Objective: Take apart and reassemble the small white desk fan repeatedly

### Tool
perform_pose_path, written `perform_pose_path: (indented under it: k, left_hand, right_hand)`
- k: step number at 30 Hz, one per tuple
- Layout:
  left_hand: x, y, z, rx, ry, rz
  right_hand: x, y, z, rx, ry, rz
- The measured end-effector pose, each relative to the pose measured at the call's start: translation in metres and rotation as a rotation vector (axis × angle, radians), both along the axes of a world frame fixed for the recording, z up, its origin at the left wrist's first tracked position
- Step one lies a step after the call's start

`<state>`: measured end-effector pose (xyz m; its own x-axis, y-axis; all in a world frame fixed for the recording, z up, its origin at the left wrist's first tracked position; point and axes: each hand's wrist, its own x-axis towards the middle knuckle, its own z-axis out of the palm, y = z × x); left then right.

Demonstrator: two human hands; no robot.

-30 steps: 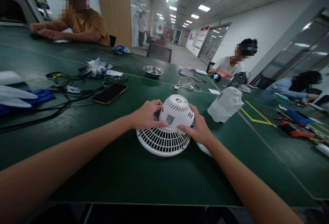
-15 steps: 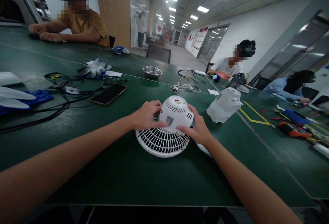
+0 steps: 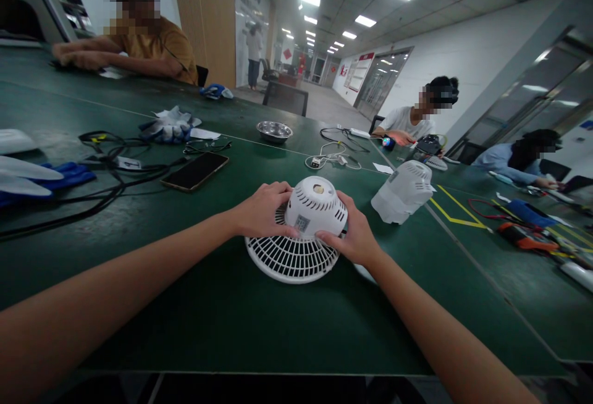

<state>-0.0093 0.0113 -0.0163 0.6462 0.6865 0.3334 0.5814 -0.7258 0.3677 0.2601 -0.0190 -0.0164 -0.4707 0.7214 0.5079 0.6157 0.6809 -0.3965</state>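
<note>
A white motor housing (image 3: 317,206), dome-shaped with vent slots and a printed label, sits over a round white fan grille (image 3: 291,262) on the table. My left hand (image 3: 266,209) grips the housing from the left, thumb on its front near the label. From the right, my right hand (image 3: 354,231) closes round the other side, thumb also at the front. Fingers behind the housing are partly hidden. Part of a pale, flat object (image 3: 364,273) shows under my right wrist; its kind is hidden. A white plastic cover (image 3: 402,193) with slots stands to the right.
Left on the green table (image 3: 278,336) lie a phone (image 3: 195,171), black cables (image 3: 115,175) and work gloves (image 3: 169,125). A metal bowl (image 3: 275,131) and a white cable (image 3: 331,158) are farther back. At right lies an orange tool (image 3: 528,235). Several people sit around.
The motor housing has tilted or shifted very slightly to the left under my hands. Both hands keep their hold. The coworker at far left has moved their hands a little.
</note>
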Motion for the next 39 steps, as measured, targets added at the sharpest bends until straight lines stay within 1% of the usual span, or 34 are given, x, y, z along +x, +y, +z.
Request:
perform_pose_path:
  k: [4,7,10,12,17,20,24,28,30,35,39]
  left_hand:
    - [-0.004,0.001,-0.001,0.039,-0.034,-0.026]
    - [-0.004,0.001,-0.004,0.017,-0.124,-0.054]
    - [-0.001,-0.002,-0.008,-0.022,-0.222,-0.136]
    - [0.003,-0.005,-0.01,-0.04,-0.271,-0.168]
    - [0.013,-0.015,-0.015,-0.015,-0.31,-0.101]
    - [0.018,-0.021,-0.014,0.006,-0.309,-0.083]
    - [0.02,-0.026,-0.009,0.017,-0.313,-0.076]
    - [0.019,-0.024,-0.005,0.023,-0.29,-0.092]
    - [0.018,-0.022,-0.006,0.039,-0.287,-0.106]
    - [0.018,-0.021,-0.006,0.023,-0.303,-0.123]
    - [0.017,-0.021,-0.004,0.024,-0.313,-0.137]
  right_hand:
    - [0.005,-0.004,0.003,0.025,-0.045,0.033]
    - [0.011,-0.005,0.004,-0.032,0.009,0.086]
    - [0.011,-0.007,0.004,-0.111,0.034,0.164]
    - [0.009,-0.009,0.004,-0.125,0.019,0.188]
    - [0.005,-0.011,0.005,-0.106,0.028,0.219]
    - [0.004,-0.01,0.005,-0.098,0.043,0.243]
    - [0.003,-0.011,0.005,-0.109,0.052,0.228]
    - [0.001,-0.015,0.008,-0.202,0.026,0.166]
    - [-0.001,-0.017,0.009,-0.244,0.03,0.158]
    - [-0.004,-0.018,0.012,-0.242,0.041,0.157]
    - [-0.004,-0.018,0.011,-0.259,0.059,0.176]
